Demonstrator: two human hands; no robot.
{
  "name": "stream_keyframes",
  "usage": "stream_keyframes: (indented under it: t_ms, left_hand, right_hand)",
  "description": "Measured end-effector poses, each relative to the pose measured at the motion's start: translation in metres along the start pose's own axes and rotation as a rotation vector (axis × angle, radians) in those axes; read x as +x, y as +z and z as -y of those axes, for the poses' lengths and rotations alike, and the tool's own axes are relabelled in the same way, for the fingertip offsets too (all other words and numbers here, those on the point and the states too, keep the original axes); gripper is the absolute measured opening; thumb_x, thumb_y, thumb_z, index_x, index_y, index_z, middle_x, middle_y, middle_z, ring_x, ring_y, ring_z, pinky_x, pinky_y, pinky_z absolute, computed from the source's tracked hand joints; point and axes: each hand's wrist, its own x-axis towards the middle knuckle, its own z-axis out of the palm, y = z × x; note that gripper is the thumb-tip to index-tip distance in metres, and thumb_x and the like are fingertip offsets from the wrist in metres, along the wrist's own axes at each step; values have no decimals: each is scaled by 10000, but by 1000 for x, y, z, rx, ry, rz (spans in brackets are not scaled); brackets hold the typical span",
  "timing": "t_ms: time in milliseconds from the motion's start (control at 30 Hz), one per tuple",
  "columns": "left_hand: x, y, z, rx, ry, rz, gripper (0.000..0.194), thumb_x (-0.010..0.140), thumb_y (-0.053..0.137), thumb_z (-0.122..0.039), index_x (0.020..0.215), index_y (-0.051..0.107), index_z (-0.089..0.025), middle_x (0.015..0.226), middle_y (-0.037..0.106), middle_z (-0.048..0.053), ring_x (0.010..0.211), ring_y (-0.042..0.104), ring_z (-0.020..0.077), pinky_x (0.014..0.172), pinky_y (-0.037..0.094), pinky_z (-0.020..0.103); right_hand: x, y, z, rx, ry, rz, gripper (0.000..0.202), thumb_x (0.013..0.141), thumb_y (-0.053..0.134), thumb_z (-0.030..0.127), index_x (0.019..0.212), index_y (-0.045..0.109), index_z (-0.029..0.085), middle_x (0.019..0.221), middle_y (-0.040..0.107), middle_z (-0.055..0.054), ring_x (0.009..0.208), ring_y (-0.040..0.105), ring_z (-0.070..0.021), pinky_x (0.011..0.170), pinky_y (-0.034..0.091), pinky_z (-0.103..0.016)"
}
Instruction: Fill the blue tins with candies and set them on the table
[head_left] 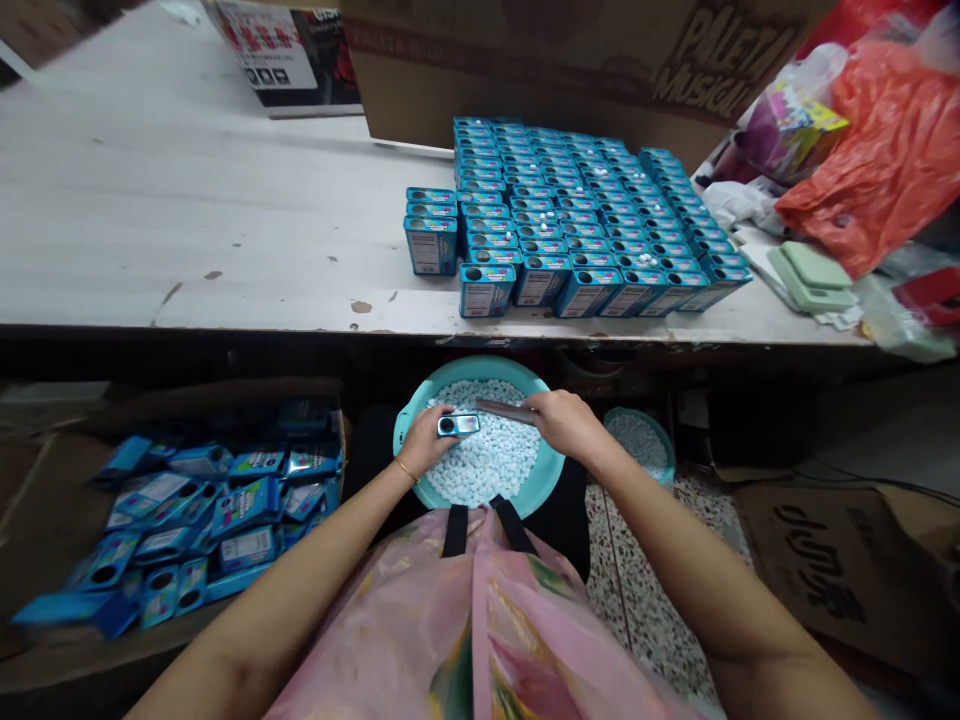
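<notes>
In the head view, the person's left hand (422,442) has its fingers wrapped around a small blue tin (468,425) above a turquoise basin (553,478) of white pellets (484,465). The right hand (564,424) grips a dark flat tool (508,411), its far end near the tin; rows of similar tins (585,225) stand on the white table (300,240) beyond.

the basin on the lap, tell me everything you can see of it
The basin is round, turquoise and plastic-looking, with a wide rim and what seems a handle slot at its left. It sits open side up on the lap, below the table, holding many small white pellets; their depth is hidden. The left hand, holding a tin, and the right hand, holding a flat tool, are above it; whether either touches the rim is unclear.
</notes>
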Motion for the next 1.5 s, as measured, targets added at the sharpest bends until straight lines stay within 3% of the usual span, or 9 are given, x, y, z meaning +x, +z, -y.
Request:
stream_keyframes:
  t_ms: [133, 300, 533, 800, 967, 1100, 1200, 1367, 1500]
  left_hand:
    - [-5, -13, 3, -53, -92, -64, 399, 656, 657, -357, 990, 521, -188, 885, 591, 35, 839, 561, 198, 777, 444, 344]
    - [-10, -35, -9, -171, -140, -224, 427, 672, 628, -429, 1007, 502, -196, 892, 566, 6, 793, 540, 158, 741, 442, 289]
    - [-12, -33, 1, -198, -214, -250, 492, 659, 620, -463, 1041, 499, -178, 830, 560, 2, 760, 533, 158, 713, 443, 288]
    - [-14, -37, 5, -212, -216, -267, 482, 654, 629, -460, 1020, 525, -164, 808, 569, -5, 724, 535, 143, 707, 448, 272]
    - [-14, -35, 6, -201, -188, -247, 488, 656, 622, -457, 1040, 530, -170, 849, 589, 5, 771, 553, 157, 732, 454, 283]
    - [-11, -28, 6, -194, -160, -194, 458, 676, 609, -425, 1052, 534, -174, 888, 613, 18, 800, 574, 172, 758, 461, 301]
    - [-10, -20, 3, -154, -101, -136, 413, 689, 602, -363, 1058, 542, -188, 942, 630, 32, 850, 589, 190, 791, 461, 318]
    - [-9, -5, 0, -25, 13, -98, 409, 684, 602, -248, 1087, 546, -211, 1078, 615, 60, 1020, 558, 237, 892, 432, 366]
    - [-7, 1, 1, 67, 65, -64, 457, 659, 559, -125, 1109, 538, -206, 1112, 600, 75, 1063, 534, 255, 922, 415, 390]
  right_hand:
    - [13, 71, -16, -22, 141, 23, 389, 858, 299, 103, 1124, 572, 181, 1055, 616, -129, 953, 575, -230, 758, 416, -309]
    - [28, 144, 19, 24, 58, 125, 360, 853, 313, 92, 1080, 589, 131, 1035, 624, -156, 987, 560, -220, 772, 421, -297]
    - [36, 165, 15, 137, -62, 246, 321, 801, 455, 185, 1037, 649, 285, 1054, 655, -57, 985, 585, -215, 757, 424, -275]
    - [37, 178, 11, 366, -101, 319, 317, 723, 575, 185, 1004, 679, 287, 1038, 678, 20, 976, 596, -166, 778, 428, -202]
    - [32, 160, -7, 516, -34, 273, 357, 734, 537, 151, 1066, 659, 203, 898, 704, 1, 743, 621, -128, 661, 463, -189]
    - [23, 121, -20, 782, 55, 260, 396, 713, 503, 131, 1079, 650, 171, 693, 658, 10, 511, 516, -76, 503, 433, -176]
    - [14, 84, -21, 857, 16, 242, 396, 704, 485, 132, 1060, 656, 166, 638, 610, 18, 477, 472, -64, 463, 399, -165]
    - [11, 31, 1, 524, -113, 143, 296, 714, 469, 145, 883, 709, 176, 589, 606, -1, 542, 529, -98, 521, 376, -185]
    - [16, 5, 32, 147, -161, 78, 264, 707, 475, 137, 801, 716, 189, 733, 675, -53, 747, 593, -161, 631, 377, -217]
